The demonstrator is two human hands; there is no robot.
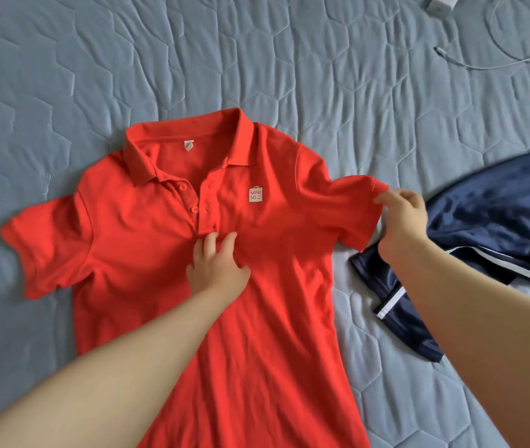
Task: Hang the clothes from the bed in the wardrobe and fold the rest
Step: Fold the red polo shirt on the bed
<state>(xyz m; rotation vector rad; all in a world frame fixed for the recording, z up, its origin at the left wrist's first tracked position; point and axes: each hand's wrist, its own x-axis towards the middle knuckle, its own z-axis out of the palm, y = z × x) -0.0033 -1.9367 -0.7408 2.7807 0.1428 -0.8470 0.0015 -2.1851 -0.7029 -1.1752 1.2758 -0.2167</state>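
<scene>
Flat on the bed (289, 59), red polo (257, 318); left hand (216, 270) fingers spread, right hand (401, 218) fingers pinching its sleeve.

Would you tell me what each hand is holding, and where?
The right hand pinches the red polo shirt by its sleeve hem; the left hand only presses its chest.

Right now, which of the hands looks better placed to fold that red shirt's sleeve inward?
The right hand: it already pinches the red polo shirt by its sleeve cuff. The left hand rests flat on the chest, holding the shirt in place.
</scene>
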